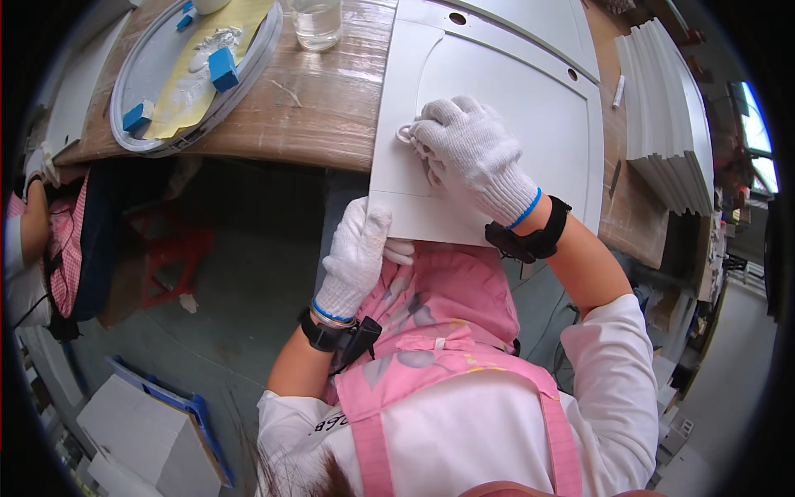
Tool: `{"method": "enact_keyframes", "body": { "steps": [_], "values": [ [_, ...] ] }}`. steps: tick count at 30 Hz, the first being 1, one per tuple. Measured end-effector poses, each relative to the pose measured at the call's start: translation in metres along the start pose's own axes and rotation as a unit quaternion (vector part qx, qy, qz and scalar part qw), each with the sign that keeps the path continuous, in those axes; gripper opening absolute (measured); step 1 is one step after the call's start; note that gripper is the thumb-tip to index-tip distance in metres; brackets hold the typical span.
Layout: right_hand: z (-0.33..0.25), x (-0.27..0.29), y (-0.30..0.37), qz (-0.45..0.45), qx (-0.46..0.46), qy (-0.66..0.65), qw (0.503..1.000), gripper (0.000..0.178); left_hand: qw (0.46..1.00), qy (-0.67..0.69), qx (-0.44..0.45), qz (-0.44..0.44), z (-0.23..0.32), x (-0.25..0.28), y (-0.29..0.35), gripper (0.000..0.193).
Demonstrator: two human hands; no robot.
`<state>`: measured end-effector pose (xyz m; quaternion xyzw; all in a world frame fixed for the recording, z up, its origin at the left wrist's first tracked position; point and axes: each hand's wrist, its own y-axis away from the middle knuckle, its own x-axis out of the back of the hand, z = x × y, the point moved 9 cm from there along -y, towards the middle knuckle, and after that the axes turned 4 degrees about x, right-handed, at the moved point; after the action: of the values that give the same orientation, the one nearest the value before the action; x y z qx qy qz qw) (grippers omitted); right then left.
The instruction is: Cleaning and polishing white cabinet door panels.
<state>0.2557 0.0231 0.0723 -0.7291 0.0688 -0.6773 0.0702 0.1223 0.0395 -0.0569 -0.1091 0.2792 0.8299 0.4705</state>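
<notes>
A white cabinet door panel (pixel 530 108) with a recessed frame line lies flat, its near edge reaching my pink apron. My left hand (pixel 356 253), in a white knitted glove, grips the panel's near-left corner, thumb on top and fingers at the edge below. Over the left part of the panel, my right hand (pixel 472 149), gloved the same way, is closed and pressed down. A whitish, crumpled cloth (pixel 405 133) sticks out at its fingertips; most of it is hidden under the hand. A thin curved line runs on the panel beyond this hand.
On the film-wrapped table (pixel 323 108) stand a round tray (pixel 121 99) with yellow paper, white paste and blue blocks (pixel 223 69), and a glass of clear liquid (pixel 317 23). Stacked white panels (pixel 662 116) are at right. A red stool (pixel 178 257) and another person's arm (pixel 35 219) are left.
</notes>
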Motion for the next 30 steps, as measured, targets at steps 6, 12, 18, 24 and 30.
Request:
{"method": "enact_keyframes", "body": {
  "steps": [6,12,18,24,30],
  "values": [
    [-0.041,-0.006,0.030,-0.067,0.071,0.045,0.994,0.018,0.999,-0.028,0.013,0.008,0.003,-0.005,0.007,0.047],
    [0.002,-0.012,-0.013,-0.032,-0.001,0.015,0.999,0.013,1.000,-0.005,-0.001,0.017,0.000,-0.001,0.005,0.046],
    [-0.019,-0.005,0.010,-0.080,0.048,-0.019,0.995,0.018,1.000,-0.019,-0.010,-0.011,0.006,-0.007,0.003,0.044],
    [0.143,-0.018,-0.011,-0.007,-0.423,-0.352,0.835,0.017,0.998,0.041,0.036,-0.034,-0.004,0.000,-0.001,0.043],
    [0.093,0.015,-0.027,0.036,-0.315,-0.474,0.822,0.031,0.989,0.080,0.054,-0.114,-0.009,-0.010,0.015,0.043]
  ]
}}
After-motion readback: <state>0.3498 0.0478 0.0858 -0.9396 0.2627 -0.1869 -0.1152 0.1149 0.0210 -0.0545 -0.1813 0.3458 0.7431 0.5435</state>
